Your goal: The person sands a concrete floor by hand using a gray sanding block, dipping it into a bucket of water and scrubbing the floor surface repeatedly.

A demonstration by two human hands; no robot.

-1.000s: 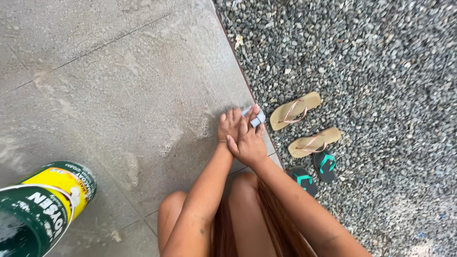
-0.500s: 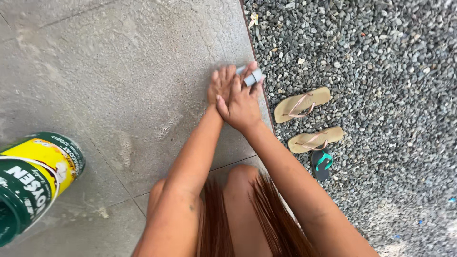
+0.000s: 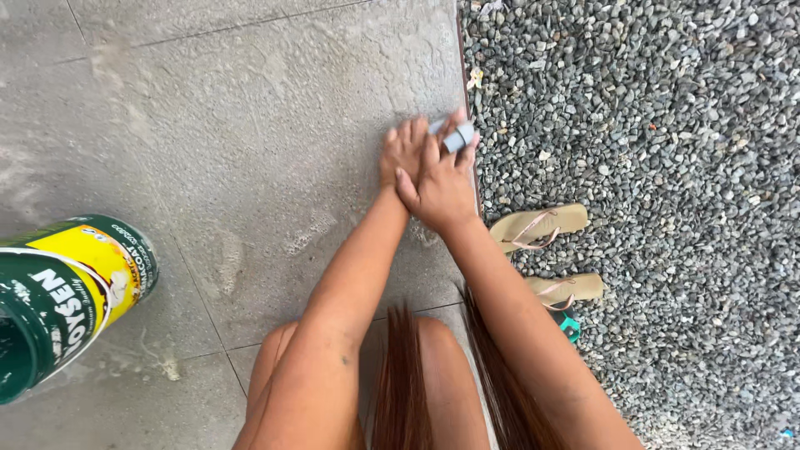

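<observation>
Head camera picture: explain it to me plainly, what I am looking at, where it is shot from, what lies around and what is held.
There is no machine here. A person wears one camera on the head, so you look down along their own bare arms and knees. The left hand lies flat on the grey tiled floor, right at its edge. The right hand rests partly over it, and a small grey block sits under its fingers, pressed toward the floor; what the block is cannot be told. A green and yellow can stands on the floor at lower left. To the right of the tiles is gravel, with a pair of tan sandals on it, and a bit of teal footwear just below them. The long strands at the bottom are the person's hair.
</observation>
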